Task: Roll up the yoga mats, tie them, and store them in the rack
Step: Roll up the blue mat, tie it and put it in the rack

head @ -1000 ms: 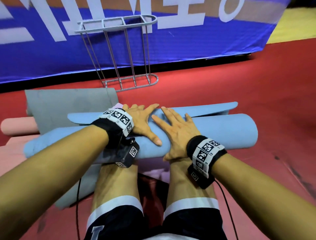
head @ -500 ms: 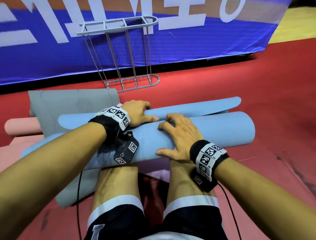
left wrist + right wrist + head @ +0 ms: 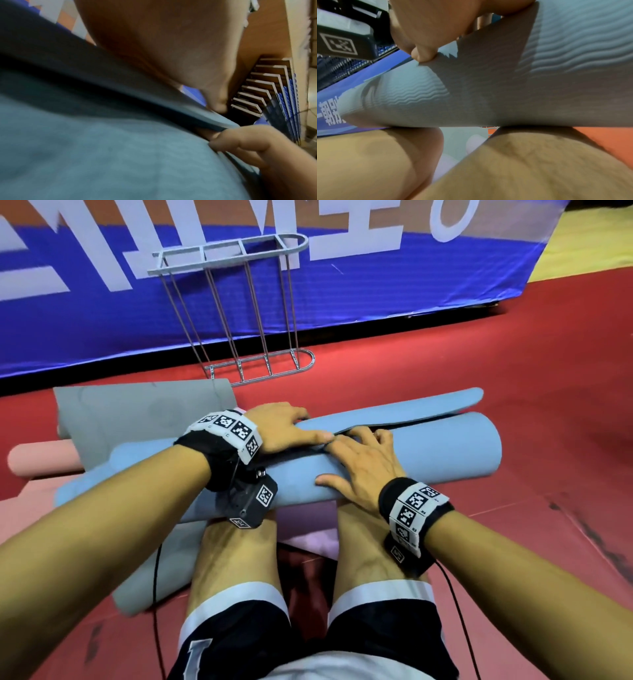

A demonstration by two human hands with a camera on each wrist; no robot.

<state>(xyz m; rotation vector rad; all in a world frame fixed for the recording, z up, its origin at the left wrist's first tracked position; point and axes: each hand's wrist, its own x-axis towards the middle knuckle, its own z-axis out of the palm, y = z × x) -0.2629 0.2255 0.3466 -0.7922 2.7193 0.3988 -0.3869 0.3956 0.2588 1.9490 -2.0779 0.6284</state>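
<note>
So the blue yoga mat (image 3: pixel 428 453) is mostly rolled into a fat tube lying across the person's bare shins, a bit above the red floor (image 3: pixel 513 344), with its loose end flap sticking out along the far side of the roll. The left hand (image 3: pixel 284 428) sits on top of that flap, fingers curled over its far edge and thumb lying along the seam, so it's gripping the flap. The right hand (image 3: pixel 363 465) is draped over the roll just beside it, thumb stretched along the near side and fingertips tucked into the gap under the flap; from the left wrist view you can see those fingers (image 3: pixel 240 143) bent right at the flap's edge.

Left of the roll there's a grey mat (image 3: pixel 137 412) lying partly unrolled, and a pink rolled mat (image 3: pixel 41 458) poking out from under it. The metal wire rack (image 3: pixel 239 309) stands past the mats, right in front of the blue banner (image 3: pixel 376 292).
</note>
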